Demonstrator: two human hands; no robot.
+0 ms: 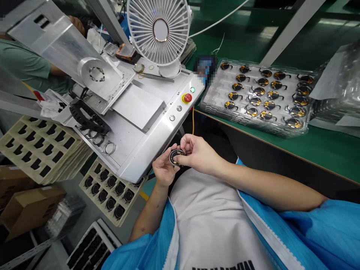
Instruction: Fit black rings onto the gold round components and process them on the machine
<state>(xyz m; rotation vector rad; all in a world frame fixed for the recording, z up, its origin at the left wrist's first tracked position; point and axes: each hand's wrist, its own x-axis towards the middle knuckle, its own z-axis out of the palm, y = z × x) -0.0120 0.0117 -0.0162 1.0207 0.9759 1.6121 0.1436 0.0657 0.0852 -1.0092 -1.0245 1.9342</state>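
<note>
Close in front of my body, a small round black part [174, 154] with gold-coloured details sits between both hands. My left hand [164, 167] is closed around its left side and underside. My right hand [200, 154] reaches over from the right, its thumb pressed on the part's face and its fingers curled at the edge. The fingers cover much of the part. Just beyond the hands lies the front edge of a white machine [152, 138] with a red stop button [188, 98] and a lit green button [192, 90].
A clear plastic tray [213, 98] of round black-and-gold parts with short leads is on the green bench [332, 153]. A white fan [160, 32] stands on the machine. Cream trays [56, 150] are stacked at left; another [112, 215] holds round black parts. A co-worker's sleeve [25, 63] shows behind.
</note>
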